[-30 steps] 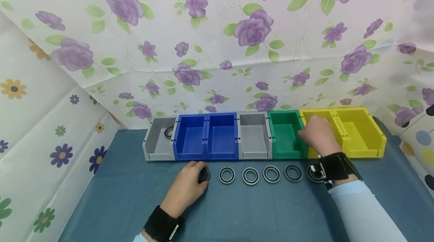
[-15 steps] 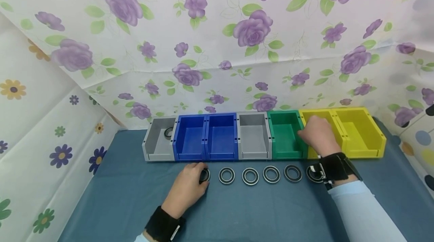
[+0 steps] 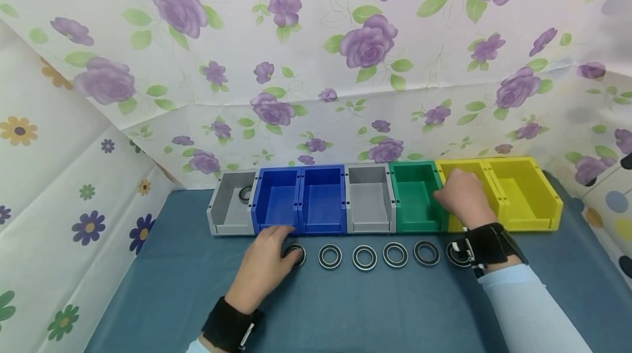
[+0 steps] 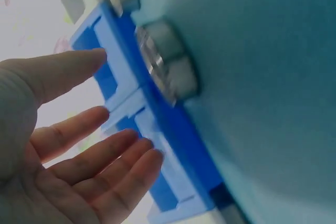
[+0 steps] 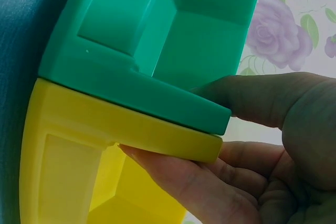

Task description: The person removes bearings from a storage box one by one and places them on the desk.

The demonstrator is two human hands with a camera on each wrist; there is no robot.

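My left hand (image 3: 263, 266) has spread, relaxed fingers and holds nothing. It hovers beside the leftmost ball bearing (image 3: 303, 255) on the cloth, partly hiding it in the head view. In the left wrist view a gap shows between the fingers and that bearing (image 4: 170, 66). At the right, my right hand (image 3: 463, 195) pinches the adjoining walls of the green bin (image 3: 418, 223) and the left yellow bin (image 3: 455, 223). The right wrist view has the thumb on the green bin's side (image 5: 173, 95) and a finger inside the yellow bin (image 5: 131, 121).
Two grey bins and two blue bins (image 3: 322, 223) continue the row leftward; the left grey bin (image 3: 227, 216) holds one bearing (image 3: 243, 194). Another yellow bin (image 3: 523, 199) ends the row. Several bearings (image 3: 365, 268) lie in line on the blue cloth (image 3: 370, 309). A flowered sheet (image 3: 316, 67) hangs behind.
My left hand has let go of the leftmost bearing and shifted slightly left and toward the bins, its fingers parting. That bearing now lies flat on the cloth. My right hand has stayed put.
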